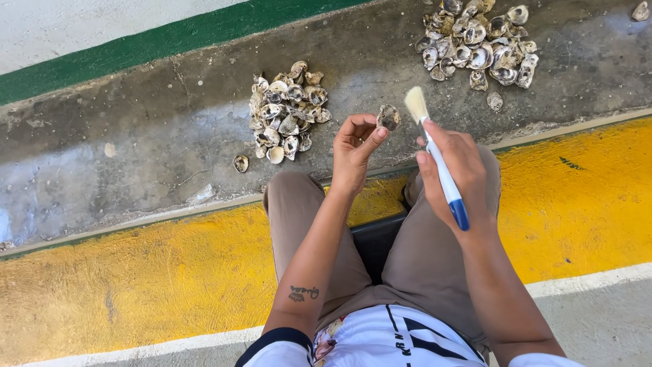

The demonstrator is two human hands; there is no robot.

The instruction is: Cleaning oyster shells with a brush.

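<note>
Hands of a seated person met above the knees in the head view: the left hand (354, 146) pinched a single shell (388, 117) between fingertips and thumb, and the right hand (456, 170) was closed around a white and blue brush (435, 153), its pale bristles just beside the shell. On the grey concrete ledge (170, 136) beyond, one shell pile (285, 112) lay near its middle and a larger pile (475, 44) near its far right edge, with a yellow painted strip (136, 272) along the near side.

white-and-blue brush (440, 163), grey shell (388, 117), yellow floor band (136, 272)
</note>
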